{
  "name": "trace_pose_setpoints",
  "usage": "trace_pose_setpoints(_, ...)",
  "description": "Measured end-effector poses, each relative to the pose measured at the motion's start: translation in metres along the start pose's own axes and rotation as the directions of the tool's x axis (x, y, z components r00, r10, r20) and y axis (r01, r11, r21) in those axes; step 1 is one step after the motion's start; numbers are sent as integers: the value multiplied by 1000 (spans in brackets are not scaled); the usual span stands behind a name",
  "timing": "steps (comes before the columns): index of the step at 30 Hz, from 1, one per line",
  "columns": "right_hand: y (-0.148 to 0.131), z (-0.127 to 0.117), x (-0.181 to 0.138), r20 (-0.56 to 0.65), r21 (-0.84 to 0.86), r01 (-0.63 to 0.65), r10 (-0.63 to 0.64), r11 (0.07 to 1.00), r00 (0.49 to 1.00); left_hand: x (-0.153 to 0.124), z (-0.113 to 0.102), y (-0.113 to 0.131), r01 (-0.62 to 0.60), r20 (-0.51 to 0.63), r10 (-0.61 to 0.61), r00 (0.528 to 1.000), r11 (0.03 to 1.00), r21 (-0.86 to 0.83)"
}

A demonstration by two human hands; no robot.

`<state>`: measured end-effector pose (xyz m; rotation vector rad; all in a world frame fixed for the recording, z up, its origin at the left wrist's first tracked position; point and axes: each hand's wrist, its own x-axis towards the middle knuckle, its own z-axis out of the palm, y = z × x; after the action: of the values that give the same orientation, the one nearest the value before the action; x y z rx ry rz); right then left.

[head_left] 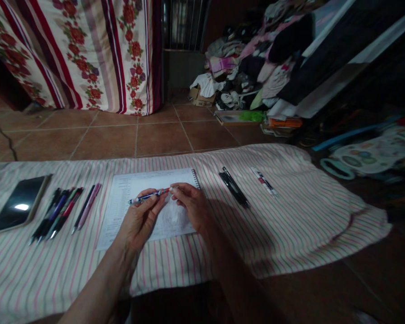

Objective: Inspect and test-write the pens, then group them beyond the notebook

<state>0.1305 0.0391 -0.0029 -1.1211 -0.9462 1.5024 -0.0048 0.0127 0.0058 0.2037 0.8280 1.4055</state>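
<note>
Both hands hold one blue and red pen (147,195) level above a spiral notebook (128,198) with a printed page. My left hand (140,220) pinches the pen's middle and left part. My right hand (191,207) pinches its right end with thumb and fingers. The notebook lies on a pink-striped cloth (290,216) spread over the floor.
Left of the notebook lie several pens (59,213) in a row and a dark phone (18,203). Two black pens (234,186) and a white pen (263,181) lie to the right. Beyond are tiled floor, a floral bedsheet (87,49) and a heap of clothes (256,58).
</note>
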Motion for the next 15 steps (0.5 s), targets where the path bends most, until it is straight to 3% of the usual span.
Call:
trace_pose_setpoints(4,-8,-8,0,-49,69,-27,31,997,998,-4,-3,12,12,128,-24,991,996,91)
trace_pose_setpoints(8,-14,-17,1,-80,20,2,-1,1000,997,-6,-9,23,-12,212,-64,975,941,337)
trace_pose_setpoints(12,-12,-21,0,-20,-49,11,-12,999,1000,-2,-16,18,-114,258,-74,963,757,644)
trace_pose_setpoints(15,-8,-19,-1,43,-74,13,-10,997,999,1,-21,7,-175,257,-41,965,629,757)
